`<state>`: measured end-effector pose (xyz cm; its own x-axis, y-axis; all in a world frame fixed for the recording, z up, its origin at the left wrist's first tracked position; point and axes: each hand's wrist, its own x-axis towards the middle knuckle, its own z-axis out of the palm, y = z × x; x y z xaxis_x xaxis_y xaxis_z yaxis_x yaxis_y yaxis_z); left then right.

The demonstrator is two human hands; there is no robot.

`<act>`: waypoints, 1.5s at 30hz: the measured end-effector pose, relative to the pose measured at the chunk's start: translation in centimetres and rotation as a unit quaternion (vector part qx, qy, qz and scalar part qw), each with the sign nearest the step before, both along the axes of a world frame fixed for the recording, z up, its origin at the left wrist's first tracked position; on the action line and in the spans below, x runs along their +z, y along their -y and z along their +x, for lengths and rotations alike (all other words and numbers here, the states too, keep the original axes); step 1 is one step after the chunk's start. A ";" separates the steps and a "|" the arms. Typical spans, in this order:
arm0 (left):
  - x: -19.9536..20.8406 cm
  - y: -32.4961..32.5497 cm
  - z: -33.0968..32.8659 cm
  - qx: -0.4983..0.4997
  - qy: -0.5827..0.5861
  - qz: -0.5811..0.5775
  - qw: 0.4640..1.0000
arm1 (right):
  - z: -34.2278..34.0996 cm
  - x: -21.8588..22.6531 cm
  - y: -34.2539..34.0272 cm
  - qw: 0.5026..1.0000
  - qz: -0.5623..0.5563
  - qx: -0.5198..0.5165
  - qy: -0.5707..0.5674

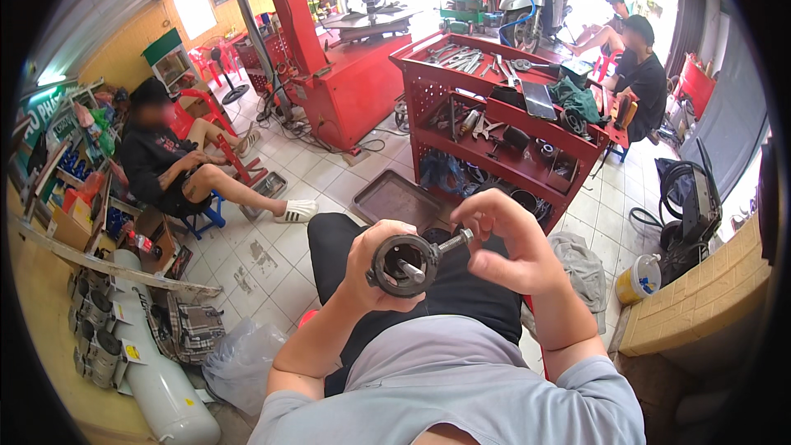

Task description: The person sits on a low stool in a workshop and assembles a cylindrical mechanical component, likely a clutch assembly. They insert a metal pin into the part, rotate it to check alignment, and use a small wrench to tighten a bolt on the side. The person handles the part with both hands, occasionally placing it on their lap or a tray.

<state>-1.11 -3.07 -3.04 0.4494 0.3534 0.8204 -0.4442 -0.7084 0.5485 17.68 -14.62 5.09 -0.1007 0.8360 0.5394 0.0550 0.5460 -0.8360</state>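
My left hand (368,261) is wrapped round a dark, hollow round metal part (384,257), held above my lap with its ring-shaped end facing up. Inside the ring a bright metal shaft (410,271) shows. From the ring's right side a long threaded bolt (451,243) sticks out, its hex head toward my right hand (515,247). The right thumb and fingers are curved and apart around that bolt head, with a gap showing; nothing is seen gripped in them. The far side of the metal part is hidden by my left fingers.
A red tool cart (503,128) with spanners (461,58) and a phone (539,101) stands ahead. On the floor lies a metal tray (395,200). One person (169,152) sits at left, others at far right. A grey cylinder (156,371) lies lower left.
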 end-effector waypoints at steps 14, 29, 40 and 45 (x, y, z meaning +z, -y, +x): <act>0.1 0.1 0.4 0.003 0.001 0.009 1.000 | 1.2 -0.3 -0.1 0.996 -0.042 0.002 0.082; 0.3 0.1 0.1 -0.004 0.003 0.003 1.000 | 0.1 -0.2 -0.1 0.998 0.035 -0.045 0.015; 0.1 0.2 0.2 -0.015 0.000 -0.021 1.000 | -0.1 0.2 -0.3 0.997 0.033 -0.070 0.020; 0.3 0.0 0.2 -0.009 -0.009 -0.003 1.000 | 1.1 -0.4 -0.3 0.998 -0.020 -0.034 0.044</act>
<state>-0.88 -3.11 -2.72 0.4707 0.3503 0.8098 -0.4460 -0.6975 0.5609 18.78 -14.36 4.68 -0.0888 0.8630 0.4974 0.1657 0.5052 -0.8470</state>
